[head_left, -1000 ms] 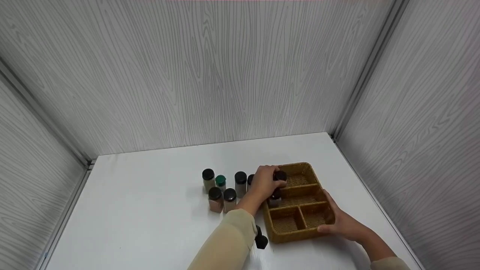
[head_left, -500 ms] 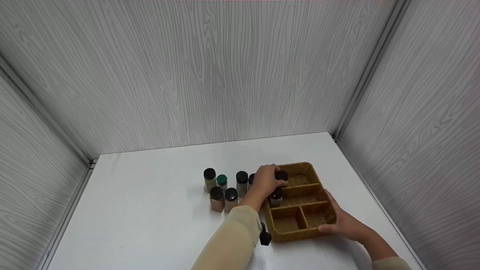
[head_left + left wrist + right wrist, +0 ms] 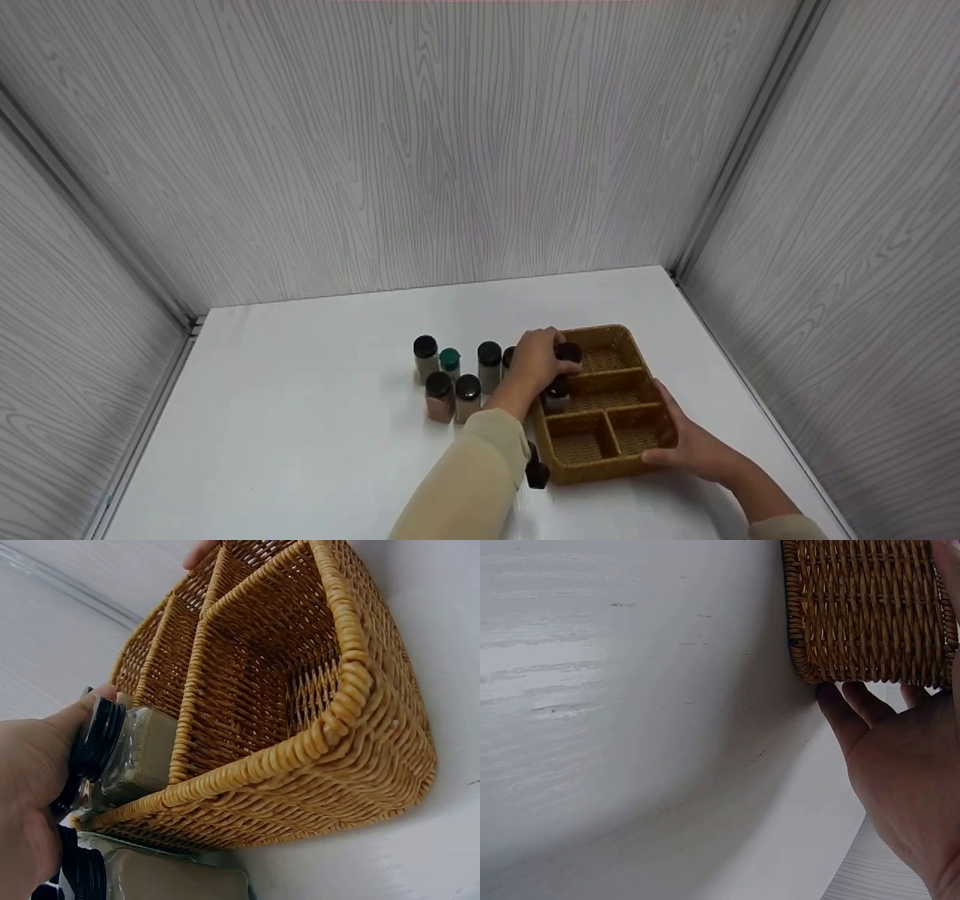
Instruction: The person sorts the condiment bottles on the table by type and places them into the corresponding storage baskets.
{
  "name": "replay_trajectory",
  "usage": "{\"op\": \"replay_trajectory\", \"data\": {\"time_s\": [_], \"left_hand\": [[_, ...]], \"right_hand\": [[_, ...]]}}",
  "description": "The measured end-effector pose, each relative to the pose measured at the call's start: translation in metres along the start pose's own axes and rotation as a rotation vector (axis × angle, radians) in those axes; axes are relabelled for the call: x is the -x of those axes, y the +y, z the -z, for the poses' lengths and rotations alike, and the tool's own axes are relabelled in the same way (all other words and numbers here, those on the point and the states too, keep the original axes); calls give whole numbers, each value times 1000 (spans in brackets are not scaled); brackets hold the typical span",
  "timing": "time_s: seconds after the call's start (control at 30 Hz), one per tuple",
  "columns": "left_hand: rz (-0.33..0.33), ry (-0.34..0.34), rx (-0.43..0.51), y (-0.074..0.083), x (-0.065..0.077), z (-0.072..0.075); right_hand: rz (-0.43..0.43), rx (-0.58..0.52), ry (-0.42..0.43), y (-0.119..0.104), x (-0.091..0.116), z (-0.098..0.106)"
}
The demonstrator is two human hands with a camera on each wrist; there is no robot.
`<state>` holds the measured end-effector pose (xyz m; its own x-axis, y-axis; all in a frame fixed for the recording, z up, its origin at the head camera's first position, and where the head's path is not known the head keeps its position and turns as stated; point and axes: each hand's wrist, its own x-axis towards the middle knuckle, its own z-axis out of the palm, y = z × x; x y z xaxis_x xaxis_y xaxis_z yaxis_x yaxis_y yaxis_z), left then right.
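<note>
A woven brown basket (image 3: 592,474) with several compartments stands on the white table. My left hand (image 3: 536,360) reaches over its far left side and pinches a black-capped spice jar (image 3: 570,351) at the left end of the far compartment. Just nearer, another black-capped jar (image 3: 557,399) stands at the left end of the middle compartment. The left wrist view shows a clear jar (image 3: 146,754) of pale contents inside the wicker rim, beside the left hand (image 3: 30,787). My right hand (image 3: 694,450) grips the basket's near right corner, thumb at the front; its fingers (image 3: 844,716) touch the wicker wall.
Several jars stand upright left of the basket, among them a green-capped one (image 3: 450,361), a tall black-capped one (image 3: 425,361) and one with pinkish contents (image 3: 439,405). Part of this group is hidden by the left forearm. Grey wood-grain panels (image 3: 450,150) enclose the table.
The head view has shifted slightly, moving everything a little to the right in the picture. Both hands keep their hold, and the jars and basket stay in the same arrangement.
</note>
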<state>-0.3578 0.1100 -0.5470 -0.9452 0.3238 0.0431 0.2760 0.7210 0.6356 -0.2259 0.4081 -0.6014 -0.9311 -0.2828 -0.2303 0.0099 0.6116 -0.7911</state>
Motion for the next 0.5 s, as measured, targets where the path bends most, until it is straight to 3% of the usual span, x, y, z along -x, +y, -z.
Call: {"op": "replay_trajectory", "data": {"time_s": [0.2,0.5], "left_hand": [[-74,35,10,-5,3,2],[-175,155,102,-5,12,6]], "right_hand": [[23,0,1,-2,0,0],[22,16,3,-2,0,0]]}}
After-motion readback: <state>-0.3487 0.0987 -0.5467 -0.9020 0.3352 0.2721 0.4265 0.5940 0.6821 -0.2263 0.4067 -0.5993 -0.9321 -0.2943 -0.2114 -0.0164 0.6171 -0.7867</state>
